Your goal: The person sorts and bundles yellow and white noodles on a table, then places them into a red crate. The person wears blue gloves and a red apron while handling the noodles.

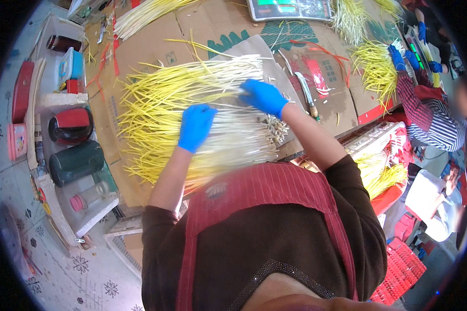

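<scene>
A wide layer of yellow-and-white vegetable stalks [225,132], which look like blanched garlic shoots, lies before me with yellow tips to the left and white ends to the right. My left hand [196,126], in a blue glove, rests over the middle of the layer with its fingers curled; whether stalks are inside is hidden. Above the white ends, my right hand [264,97], also gloved in blue, has its fingers closed around a few stalks near the upper part. Trimmed white end pieces [278,130] lie heaped below my right wrist. A knife [305,91] lies right of that hand.
Cardboard [338,105] covers the table. A scale [290,9] stands at the back, with more stalks [148,17] to its left. Red ties [334,58] lie scattered. At left, a foam box [64,99] holds bottles. A co-worker's gloved hands [397,58] handle stalks at right.
</scene>
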The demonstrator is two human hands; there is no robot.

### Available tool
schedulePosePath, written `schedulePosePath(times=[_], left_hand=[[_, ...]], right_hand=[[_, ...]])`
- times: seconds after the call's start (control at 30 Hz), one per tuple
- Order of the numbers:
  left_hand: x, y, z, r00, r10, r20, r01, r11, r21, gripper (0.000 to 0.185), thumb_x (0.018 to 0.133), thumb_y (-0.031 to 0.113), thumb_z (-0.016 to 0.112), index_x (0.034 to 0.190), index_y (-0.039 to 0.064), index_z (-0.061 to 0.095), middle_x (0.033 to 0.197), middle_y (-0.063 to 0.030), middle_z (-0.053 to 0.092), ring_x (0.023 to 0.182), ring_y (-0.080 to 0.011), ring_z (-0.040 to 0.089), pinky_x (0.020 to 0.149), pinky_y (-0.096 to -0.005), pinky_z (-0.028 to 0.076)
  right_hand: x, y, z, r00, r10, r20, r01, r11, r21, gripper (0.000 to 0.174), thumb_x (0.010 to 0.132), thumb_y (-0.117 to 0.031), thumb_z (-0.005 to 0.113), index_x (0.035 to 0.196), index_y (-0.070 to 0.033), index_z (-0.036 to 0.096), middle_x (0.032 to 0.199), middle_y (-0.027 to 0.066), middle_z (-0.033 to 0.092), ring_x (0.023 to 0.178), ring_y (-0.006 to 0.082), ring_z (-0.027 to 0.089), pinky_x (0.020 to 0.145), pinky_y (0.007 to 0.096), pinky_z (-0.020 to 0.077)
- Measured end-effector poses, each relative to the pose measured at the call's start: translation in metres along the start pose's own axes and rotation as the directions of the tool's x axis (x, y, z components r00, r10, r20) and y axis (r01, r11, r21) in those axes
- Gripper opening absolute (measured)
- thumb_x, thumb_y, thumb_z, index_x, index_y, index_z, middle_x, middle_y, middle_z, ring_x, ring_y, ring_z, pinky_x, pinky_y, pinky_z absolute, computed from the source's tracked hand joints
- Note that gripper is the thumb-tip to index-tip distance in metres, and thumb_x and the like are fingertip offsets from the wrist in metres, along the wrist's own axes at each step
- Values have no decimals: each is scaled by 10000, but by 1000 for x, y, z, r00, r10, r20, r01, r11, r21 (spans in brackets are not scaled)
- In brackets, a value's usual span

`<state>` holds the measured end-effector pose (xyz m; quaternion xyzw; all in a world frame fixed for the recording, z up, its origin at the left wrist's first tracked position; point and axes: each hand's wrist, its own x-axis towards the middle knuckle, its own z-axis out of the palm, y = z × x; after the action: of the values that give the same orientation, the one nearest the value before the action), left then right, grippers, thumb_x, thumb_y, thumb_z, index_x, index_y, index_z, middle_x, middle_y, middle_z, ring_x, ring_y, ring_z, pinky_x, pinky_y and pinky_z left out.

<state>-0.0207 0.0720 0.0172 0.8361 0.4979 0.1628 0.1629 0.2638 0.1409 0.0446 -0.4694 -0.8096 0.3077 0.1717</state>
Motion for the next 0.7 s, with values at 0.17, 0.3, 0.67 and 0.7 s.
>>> schedulePosePath(times=[0.17, 0.3, 0.67, 0.7], left_hand=[[34, 1, -2, 968, 16, -249, -38, 996, -84, 321, 896, 112, 687, 1215, 120, 719, 1150, -139, 679, 1065, -358, 622, 914, -449, 502], [78, 4, 8, 972, 39, -230, -25, 998, 65, 427, 902, 171, 699, 1323, 122, 646, 1301, -153, 613, 1197, -374, 562, 1019, -473, 448], [37, 6, 5, 979, -71, -191, 106, 978, 177, 517, 875, 178, 727, 1381, 180, 617, 1274, -78, 591, 1190, -314, 519, 1050, -478, 364], [39, 6, 4, 975, -82, -208, 124, 972, 200, 508, 879, 184, 725, 1376, 184, 622, 1272, -75, 592, 1190, -312, 518, 1055, -477, 356]], right_hand=[[-7, 22, -76, 897, 429, -103, -86, 399, 913, 364, 1015, -326, 632, 1272, -68, 636, 971, -26, 621, 858, 86, 582, 717, 273, 485], [-15, 32, -90, 912, 402, -77, 51, 77, 996, 362, 1031, -330, 606, 1275, -62, 621, 909, -30, 593, 832, 73, 550, 668, 240, 428], [9, 10, 13, 926, 369, 78, -335, 709, 621, 385, 995, -362, 661, 1228, -58, 692, 964, 58, 702, 799, 123, 613, 757, 291, 500], [12, 11, 17, 933, 357, 49, -322, 762, 562, 383, 993, -361, 660, 1237, -66, 693, 976, 83, 712, 808, 149, 636, 764, 310, 511]])
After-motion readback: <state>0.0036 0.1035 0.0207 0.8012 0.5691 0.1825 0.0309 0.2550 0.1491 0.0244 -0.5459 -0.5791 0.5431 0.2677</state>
